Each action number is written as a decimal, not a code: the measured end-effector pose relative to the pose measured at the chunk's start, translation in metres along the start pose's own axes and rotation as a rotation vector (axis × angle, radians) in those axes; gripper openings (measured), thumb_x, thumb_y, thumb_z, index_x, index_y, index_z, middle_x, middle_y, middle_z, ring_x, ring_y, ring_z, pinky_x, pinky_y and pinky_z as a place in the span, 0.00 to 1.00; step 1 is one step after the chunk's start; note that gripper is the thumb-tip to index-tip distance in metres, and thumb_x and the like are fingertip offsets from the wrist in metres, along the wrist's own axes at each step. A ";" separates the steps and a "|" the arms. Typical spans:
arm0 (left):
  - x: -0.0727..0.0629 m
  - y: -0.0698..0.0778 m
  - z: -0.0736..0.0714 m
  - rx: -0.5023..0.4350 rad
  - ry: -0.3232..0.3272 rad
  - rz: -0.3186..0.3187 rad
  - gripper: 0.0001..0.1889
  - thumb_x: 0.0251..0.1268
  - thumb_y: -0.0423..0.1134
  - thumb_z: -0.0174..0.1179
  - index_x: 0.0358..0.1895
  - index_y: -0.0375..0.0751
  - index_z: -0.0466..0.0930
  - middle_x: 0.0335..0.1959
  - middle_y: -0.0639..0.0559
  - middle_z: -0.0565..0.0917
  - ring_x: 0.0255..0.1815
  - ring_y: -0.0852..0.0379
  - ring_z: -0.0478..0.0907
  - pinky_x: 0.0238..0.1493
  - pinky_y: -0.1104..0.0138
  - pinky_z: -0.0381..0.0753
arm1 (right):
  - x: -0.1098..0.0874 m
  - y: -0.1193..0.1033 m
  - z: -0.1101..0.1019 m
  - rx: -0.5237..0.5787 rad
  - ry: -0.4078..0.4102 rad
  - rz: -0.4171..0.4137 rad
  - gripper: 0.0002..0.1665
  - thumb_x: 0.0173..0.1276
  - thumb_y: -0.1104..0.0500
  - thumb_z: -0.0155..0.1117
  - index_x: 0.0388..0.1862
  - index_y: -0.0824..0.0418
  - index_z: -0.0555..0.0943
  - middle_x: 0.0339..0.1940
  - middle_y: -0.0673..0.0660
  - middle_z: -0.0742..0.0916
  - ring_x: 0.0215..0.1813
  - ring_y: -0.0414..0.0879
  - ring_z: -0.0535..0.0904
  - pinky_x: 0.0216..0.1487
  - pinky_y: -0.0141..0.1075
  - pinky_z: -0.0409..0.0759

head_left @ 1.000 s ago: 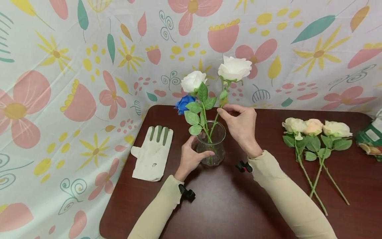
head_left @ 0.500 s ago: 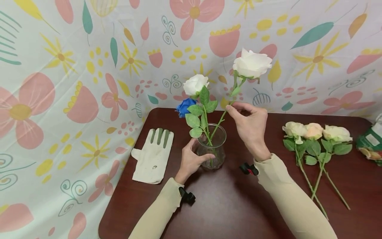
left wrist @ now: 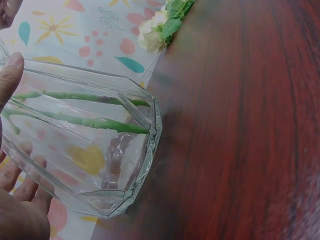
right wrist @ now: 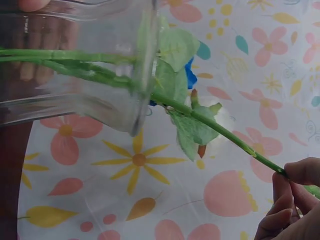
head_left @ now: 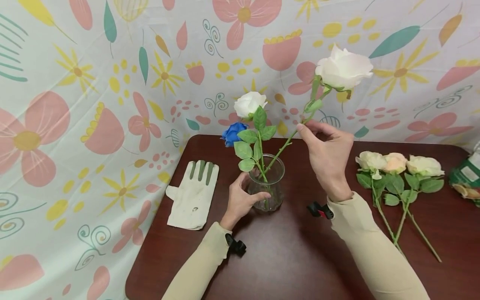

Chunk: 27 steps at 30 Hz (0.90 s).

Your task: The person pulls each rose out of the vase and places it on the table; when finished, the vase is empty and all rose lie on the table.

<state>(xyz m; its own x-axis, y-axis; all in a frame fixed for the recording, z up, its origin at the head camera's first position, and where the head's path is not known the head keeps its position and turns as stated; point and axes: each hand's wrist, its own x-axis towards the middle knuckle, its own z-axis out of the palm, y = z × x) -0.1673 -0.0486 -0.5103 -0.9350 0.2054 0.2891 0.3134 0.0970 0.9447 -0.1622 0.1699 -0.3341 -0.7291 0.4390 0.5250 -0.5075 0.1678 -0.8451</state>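
Observation:
A clear glass vase stands on the table, my left hand gripping its side with the thumb across the front. Two green stems show through the glass in the left wrist view. Between thumb and fingertips my right hand pinches the stem of a large white rose. That rose leans out to the right, its lower stem still inside the vase mouth. A smaller white rose with green leaves stands in the vase, and a blue rose shows behind it on the left.
A white work glove with green-grey fingers lies left of the vase. Several cream and peach roses lie to the right, stems crossing. A green package sits at the far right edge. Flower-patterned cloth hangs behind the table.
My right hand has moved right with the pinched white rose, whose bloom now leans farther right and higher. My left hand keeps its grip on the vase.

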 end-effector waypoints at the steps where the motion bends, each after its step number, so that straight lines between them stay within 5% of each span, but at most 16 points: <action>1: 0.000 0.000 0.000 0.002 -0.001 -0.003 0.43 0.51 0.55 0.88 0.71 0.46 0.82 0.65 0.44 0.89 0.69 0.43 0.85 0.73 0.43 0.83 | 0.000 -0.001 -0.001 0.006 0.006 -0.003 0.06 0.68 0.65 0.79 0.35 0.70 0.94 0.22 0.36 0.89 0.25 0.36 0.76 0.30 0.29 0.72; 11: 0.000 -0.002 0.001 0.001 -0.006 0.011 0.54 0.46 0.71 0.82 0.72 0.37 0.80 0.66 0.42 0.88 0.71 0.43 0.84 0.76 0.45 0.82 | 0.005 -0.007 -0.008 0.076 0.075 -0.023 0.06 0.66 0.69 0.78 0.35 0.75 0.92 0.22 0.42 0.89 0.23 0.38 0.73 0.30 0.29 0.69; 27: 0.001 -0.001 0.001 -0.014 -0.009 0.023 0.52 0.49 0.69 0.83 0.72 0.38 0.80 0.66 0.34 0.87 0.71 0.37 0.83 0.76 0.42 0.80 | 0.015 -0.032 -0.032 0.332 0.259 -0.080 0.07 0.62 0.73 0.79 0.34 0.80 0.90 0.25 0.53 0.93 0.28 0.45 0.82 0.37 0.34 0.79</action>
<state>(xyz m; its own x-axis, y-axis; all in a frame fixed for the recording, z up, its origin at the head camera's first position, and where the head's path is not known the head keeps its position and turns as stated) -0.1683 -0.0478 -0.5116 -0.9261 0.2163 0.3090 0.3320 0.0789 0.9400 -0.1422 0.1994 -0.3024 -0.5632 0.6507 0.5093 -0.7091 -0.0641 -0.7022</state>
